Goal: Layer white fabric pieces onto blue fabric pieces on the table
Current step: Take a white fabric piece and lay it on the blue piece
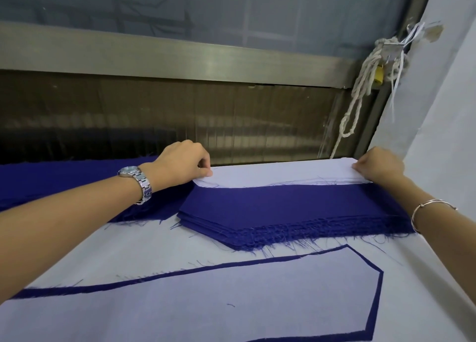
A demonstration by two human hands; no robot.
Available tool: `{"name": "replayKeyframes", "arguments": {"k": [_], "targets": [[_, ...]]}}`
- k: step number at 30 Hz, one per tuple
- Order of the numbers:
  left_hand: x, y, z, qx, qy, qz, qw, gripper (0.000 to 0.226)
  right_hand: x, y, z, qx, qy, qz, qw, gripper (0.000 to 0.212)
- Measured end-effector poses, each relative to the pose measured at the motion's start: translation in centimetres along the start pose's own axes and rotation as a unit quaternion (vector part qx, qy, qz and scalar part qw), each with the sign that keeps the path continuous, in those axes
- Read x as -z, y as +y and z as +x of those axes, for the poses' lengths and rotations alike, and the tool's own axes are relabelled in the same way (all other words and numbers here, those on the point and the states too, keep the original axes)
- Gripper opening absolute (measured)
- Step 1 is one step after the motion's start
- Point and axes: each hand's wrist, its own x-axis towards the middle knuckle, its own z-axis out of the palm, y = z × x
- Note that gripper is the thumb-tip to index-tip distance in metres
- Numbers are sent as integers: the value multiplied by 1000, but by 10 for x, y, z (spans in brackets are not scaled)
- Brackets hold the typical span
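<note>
A stack of blue fabric pieces (283, 207) with frayed edges lies on the white-covered table (134, 254). Behind it sits a stack of white fabric pieces (278, 173). My left hand (184, 162), with a metal watch on the wrist, pinches the left corner of the top white piece. My right hand (378, 165), with a bangle on the wrist, pinches its right corner. In front, a white piece (180, 298) lies layered on a blue piece whose edge shows as a narrow blue border (373, 298).
More blue fabric (51, 177) spreads at the far left under my left forearm. A window frame (154, 55) runs behind the table. A white rope (360, 89) hangs at the right by a wall (443, 110).
</note>
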Motion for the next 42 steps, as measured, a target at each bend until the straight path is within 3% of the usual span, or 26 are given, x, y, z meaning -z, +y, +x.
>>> {"name": "replayKeyframes", "arguments": {"k": [9,17,21,23,31,37,42], "targets": [[-1,-3,6,28,-5,-51,998,6,4,2,1,62,-8,47,997,10],[-3,-7,13,41,-26,-47,998,34,-2,6,5,105,-10,183,977,11],[-5,-9,15,41,-43,-59,997,41,-1,13,5,95,49,249,963,39],[-5,-10,16,43,-55,-75,995,43,0,17,5,98,62,263,958,41],[-3,-6,14,46,-77,-109,990,37,3,46,5,92,44,267,958,17],[-3,-1,4,20,36,-32,999,16,3,46,8,64,59,311,946,20],[10,-5,-9,29,140,-130,981,13,16,38,3,41,93,383,918,25]]}}
